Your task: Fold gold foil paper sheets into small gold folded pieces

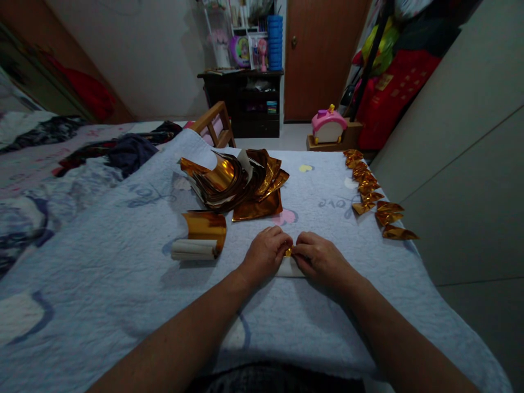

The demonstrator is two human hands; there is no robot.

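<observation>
My left hand and my right hand meet over a sheet of gold foil paper, fingers pinched along its upper edge. Its pale backing shows below, with a bit of gold between the fingertips; most of it is hidden by my hands. To the left lie some curled foil sheets with a pale rolled edge. Beyond them a large stack of gold foil paper is fanned out. A row of folded gold foil pieces runs along the right side.
Everything lies on a light blue quilted cover with printed hearts. Crumpled clothes are at the left. A wooden chair, a dark cabinet and a pink toy case stand beyond the far edge. A pale panel rises at the right.
</observation>
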